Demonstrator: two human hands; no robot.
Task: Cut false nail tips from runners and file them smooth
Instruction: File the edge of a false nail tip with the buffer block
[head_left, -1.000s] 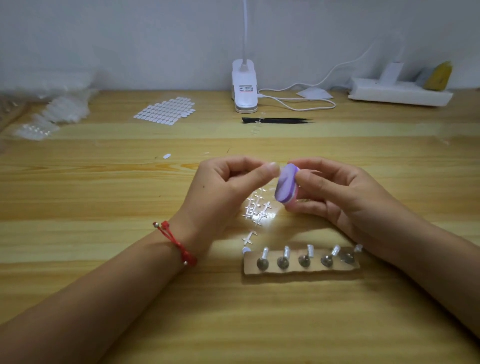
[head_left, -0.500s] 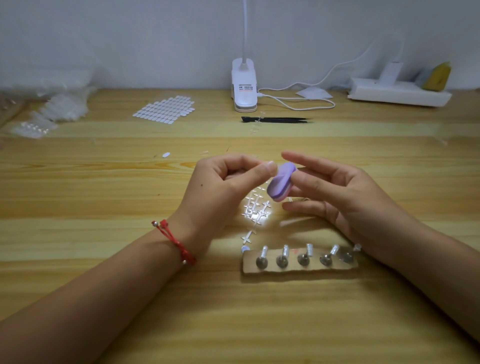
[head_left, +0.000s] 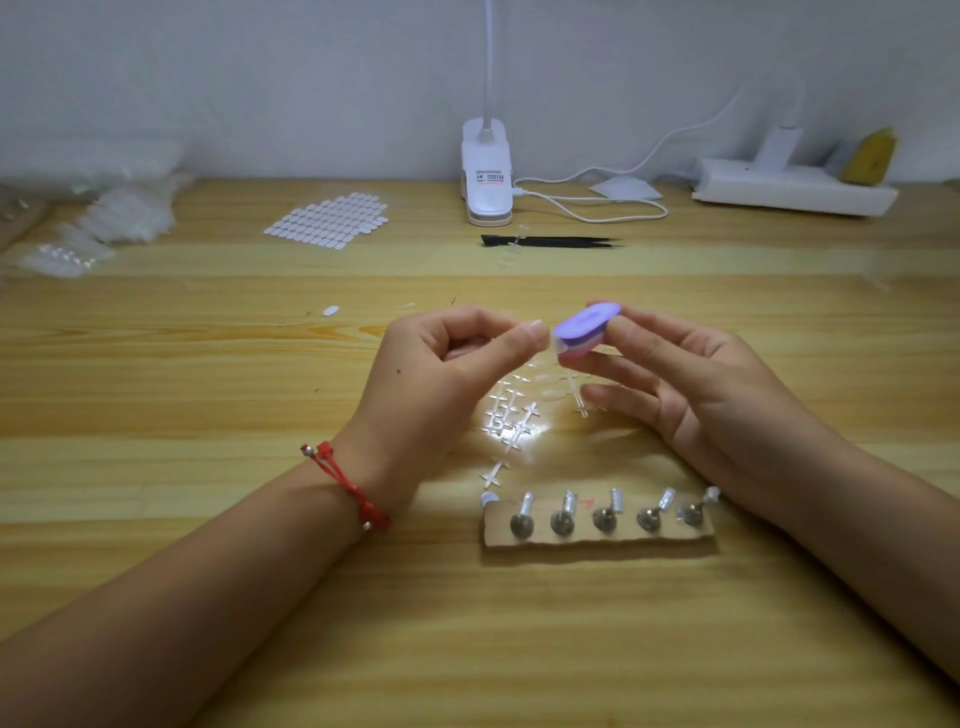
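My left hand (head_left: 441, 379) hovers above the table's middle, thumb and forefinger pinched together on a small clear nail tip that is barely visible. My right hand (head_left: 691, 384) pinches a purple oval file block (head_left: 584, 335) between thumb and forefinger, its flat face turned up and its left end meeting my left fingertips. Below the hands lie several clear cross-shaped runner pieces (head_left: 511, 421) in a bright spot of light. A few loose clear nail tips (head_left: 545, 387) lie beside them.
A cardboard strip with several metal pegs (head_left: 597, 522) lies near my right wrist. Black tweezers (head_left: 550, 241), a white clip lamp (head_left: 487, 187) with its cable, a sheet of white oval stickers (head_left: 330, 221), plastic bags (head_left: 98, 223) and a power strip (head_left: 795, 192) sit at the back.
The purple file block has tipped from nearly upright to flat face up and risen slightly. My left hand has kept its pinch and stayed in place.
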